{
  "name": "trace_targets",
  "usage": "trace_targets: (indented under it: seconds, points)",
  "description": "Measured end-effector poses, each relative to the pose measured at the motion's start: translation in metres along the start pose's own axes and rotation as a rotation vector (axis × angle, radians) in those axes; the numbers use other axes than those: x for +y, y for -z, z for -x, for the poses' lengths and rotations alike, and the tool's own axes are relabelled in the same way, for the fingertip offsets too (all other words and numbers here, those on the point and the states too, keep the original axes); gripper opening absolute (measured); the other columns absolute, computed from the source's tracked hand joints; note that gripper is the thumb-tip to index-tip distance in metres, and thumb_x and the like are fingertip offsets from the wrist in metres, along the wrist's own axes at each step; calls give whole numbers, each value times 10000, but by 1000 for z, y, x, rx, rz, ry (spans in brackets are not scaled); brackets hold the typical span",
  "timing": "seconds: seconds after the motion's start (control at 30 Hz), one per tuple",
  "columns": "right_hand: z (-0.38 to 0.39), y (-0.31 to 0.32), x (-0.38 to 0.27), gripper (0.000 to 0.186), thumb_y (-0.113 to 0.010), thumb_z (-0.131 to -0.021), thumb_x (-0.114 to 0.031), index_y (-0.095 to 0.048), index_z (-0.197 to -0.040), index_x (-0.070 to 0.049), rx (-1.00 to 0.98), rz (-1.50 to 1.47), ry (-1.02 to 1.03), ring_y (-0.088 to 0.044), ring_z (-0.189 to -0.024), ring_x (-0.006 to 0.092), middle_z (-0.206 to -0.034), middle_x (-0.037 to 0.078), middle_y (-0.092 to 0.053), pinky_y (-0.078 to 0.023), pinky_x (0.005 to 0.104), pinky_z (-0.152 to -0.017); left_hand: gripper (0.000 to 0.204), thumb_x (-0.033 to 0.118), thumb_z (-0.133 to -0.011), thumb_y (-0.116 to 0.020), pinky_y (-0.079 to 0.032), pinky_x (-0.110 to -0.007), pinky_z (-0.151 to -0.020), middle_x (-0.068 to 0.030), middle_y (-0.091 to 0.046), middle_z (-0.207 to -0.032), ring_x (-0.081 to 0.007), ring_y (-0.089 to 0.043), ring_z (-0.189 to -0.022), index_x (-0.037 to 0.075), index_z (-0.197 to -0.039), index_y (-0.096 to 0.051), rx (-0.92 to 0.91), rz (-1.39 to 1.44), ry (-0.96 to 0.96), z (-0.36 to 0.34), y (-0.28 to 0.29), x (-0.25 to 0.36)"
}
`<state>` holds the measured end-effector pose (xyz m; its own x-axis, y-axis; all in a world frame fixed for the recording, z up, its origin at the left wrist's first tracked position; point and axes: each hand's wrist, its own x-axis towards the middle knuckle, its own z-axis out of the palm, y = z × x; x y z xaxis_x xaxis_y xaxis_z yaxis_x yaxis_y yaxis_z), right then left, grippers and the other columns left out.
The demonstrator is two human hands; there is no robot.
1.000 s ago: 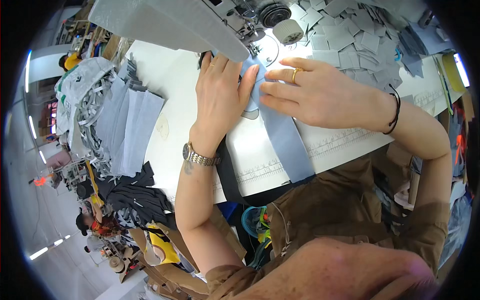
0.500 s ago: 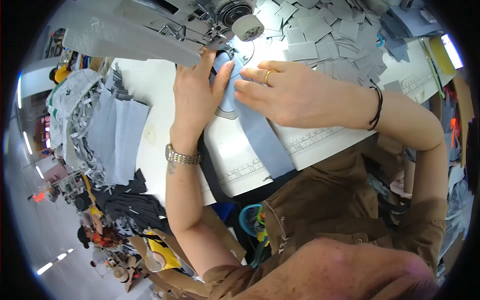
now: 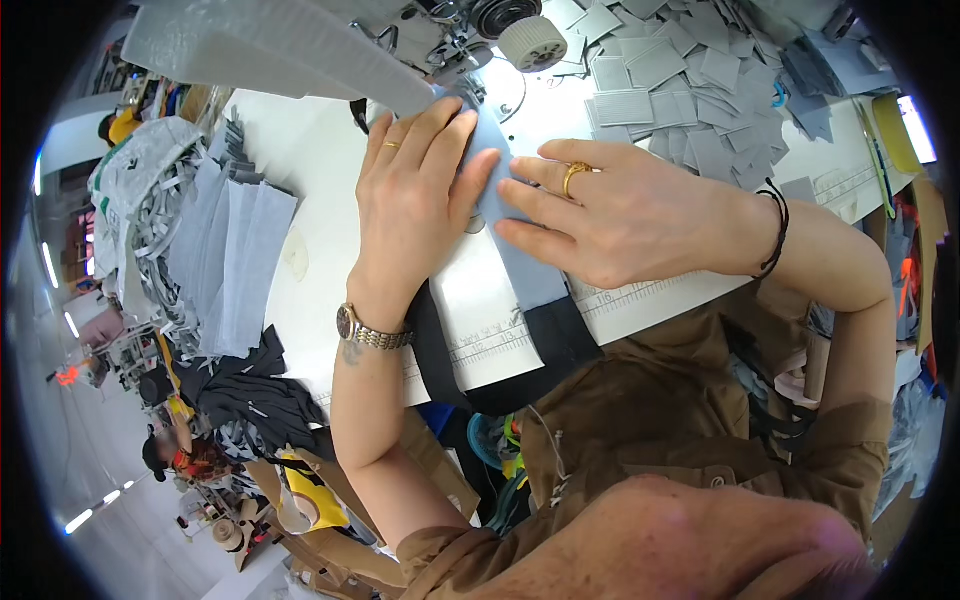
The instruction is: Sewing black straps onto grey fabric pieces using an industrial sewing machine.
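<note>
A light blue-grey fabric strip (image 3: 524,270) runs from under the needle area of a sewing machine (image 3: 470,62) toward me. At its near end it joins a black band (image 3: 565,335), which loops below the table edge and back up under my left wrist. My left hand (image 3: 420,190) lies palm down with its fingers stretched along the strip's left side, close to the presser foot. From the right, my right hand (image 3: 625,215) rests its extended fingertips on the strip's right edge. Both hands are open and press rather than grip. Fabric under the left palm is hidden.
Loose grey square pieces (image 3: 690,85) cover the table at the back right. Stacked blue-grey fabric panels (image 3: 235,265) and a white bag of scraps (image 3: 140,190) stand on the left, above dark cloth (image 3: 245,390). A ruler scale (image 3: 640,295) runs along the white table's near edge.
The strip has moved away from me toward the machine, bringing the black band onto the table. My left fingers have spread flatter, and my right hand sits slightly lower and further right.
</note>
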<state>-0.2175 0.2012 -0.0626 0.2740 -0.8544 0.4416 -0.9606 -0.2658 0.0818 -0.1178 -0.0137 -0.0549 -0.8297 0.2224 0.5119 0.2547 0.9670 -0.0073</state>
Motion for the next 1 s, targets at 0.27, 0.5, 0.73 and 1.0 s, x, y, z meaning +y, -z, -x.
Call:
trace_targets:
  seconds: [0.27,0.5,0.73,1.0]
  points:
    - [2,-3,2,384,-658,-805,-142,-707,-1166,-19,54,-10,-24,-653,-1118,306,-1157,145,-676,-535,453,-1016,215,93,-811,-788,-554,-407,-871,-95,-705,-1089,-306,-669,-994,43,-1014,-739,27,133,-31,1,2,2]
    - [-2,-1,17,319,-710,-800,-141,-710,-1107,-51,89,-10,-122,-647,-1084,232,-1067,72,-677,-513,426,-1023,187,27,-828,-754,-566,-391,-843,-89,-710,-1064,-296,-680,-975,36,-1015,-740,30,195,23,0,-1,4]
    - [-1,16,69,68,-623,-786,-39,-649,-803,22,26,67,-586,-663,-830,335,-790,187,-662,-529,419,-835,179,33,-863,-741,-546,-408,-891,-88,-713,-1085,-310,-679,-983,37,-1041,-743,28,214,45,-4,-4,1]
    - [-5,23,32,447,-817,-769,-116,-658,-1186,-96,139,-425,-567,-687,-1028,289,-1044,89,-743,-520,422,-914,219,63,-791,-745,-559,-447,-917,-90,-708,-1068,-279,-678,-984,34,-1007,-731,187,49,-180,-2,9,16]
